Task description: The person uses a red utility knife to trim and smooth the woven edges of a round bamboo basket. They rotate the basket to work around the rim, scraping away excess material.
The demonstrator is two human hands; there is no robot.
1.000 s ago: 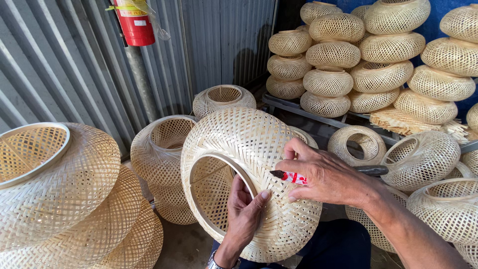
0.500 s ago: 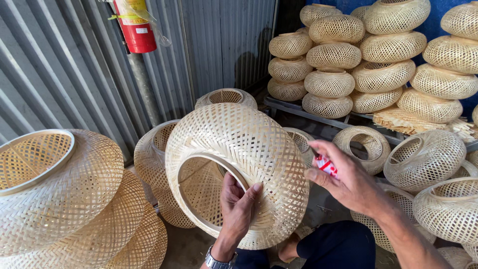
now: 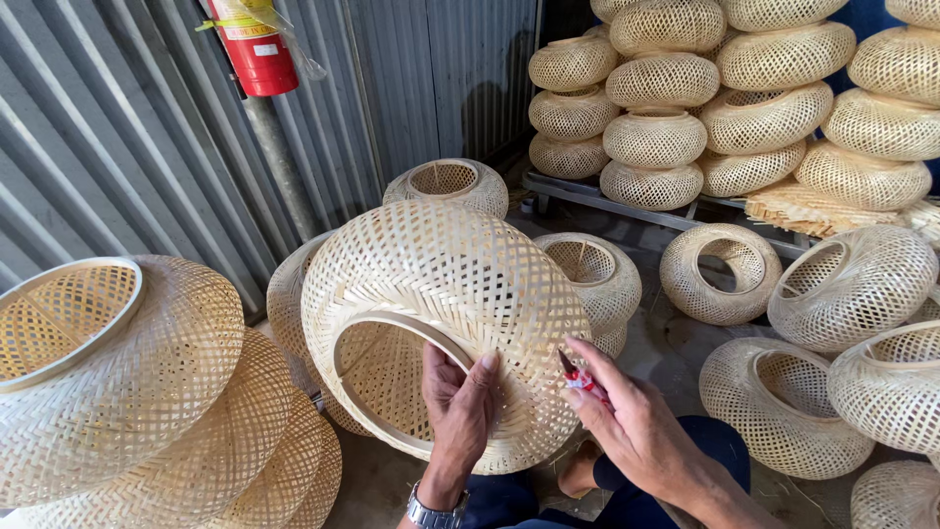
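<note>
Woven bamboo shade: turned since a second ago, rim gripped by left hand; red-handled cutter (pinched in right hand) brought back against the weave.

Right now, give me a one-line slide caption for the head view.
Left hand steadies a round woven bamboo lampshade by its rim while the right hand holds small red-handled snips against its weave.

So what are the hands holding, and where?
Left hand grips the woven bamboo shade at its rim; right hand pinches a small red tool.
</note>
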